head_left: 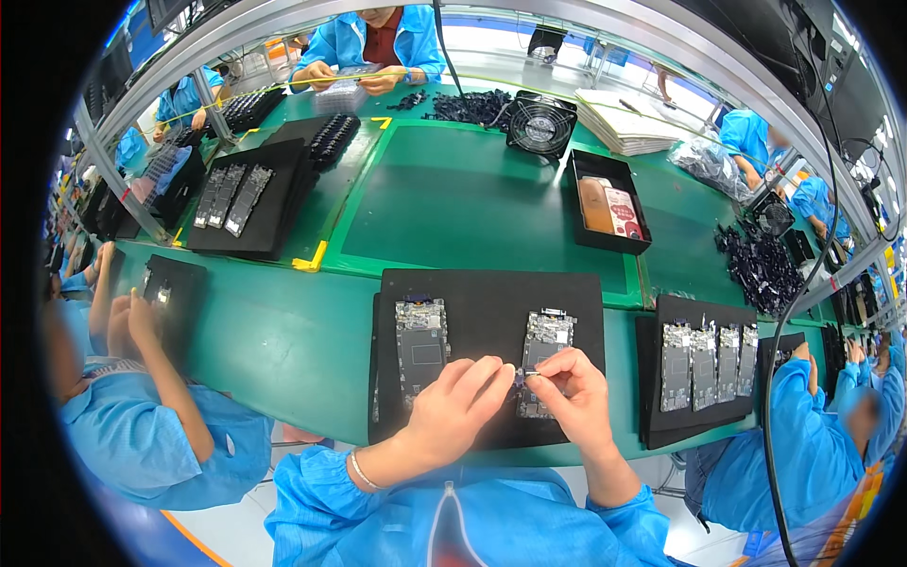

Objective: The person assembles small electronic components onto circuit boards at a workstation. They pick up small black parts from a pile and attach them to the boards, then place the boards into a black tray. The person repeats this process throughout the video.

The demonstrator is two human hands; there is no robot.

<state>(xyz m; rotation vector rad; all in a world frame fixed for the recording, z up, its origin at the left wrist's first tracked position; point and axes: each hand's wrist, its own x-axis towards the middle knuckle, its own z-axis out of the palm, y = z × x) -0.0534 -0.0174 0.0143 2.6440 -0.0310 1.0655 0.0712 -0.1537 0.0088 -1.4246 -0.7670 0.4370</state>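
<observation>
Two long circuit boards lie on a black mat (482,293) right in front of me. Over the lower end of the left circuit board (421,340) is my left hand (455,408), its fingers pressed together and reaching to the right. My right hand (578,397) pinches thumb against forefinger above the right circuit board (550,333). A tiny pale piece shows at its fingertips, too small to name. The fingertips of both hands nearly meet at the left edge of that board. Whatever the left fingers hold is hidden.
On the right, another black mat (704,317) carries several circuit boards. Beyond the green bench (453,208) stand a fan (540,128) and a black box (614,236). More boards lie on a stack of black mats (283,189). Co-workers sit close on both sides and across.
</observation>
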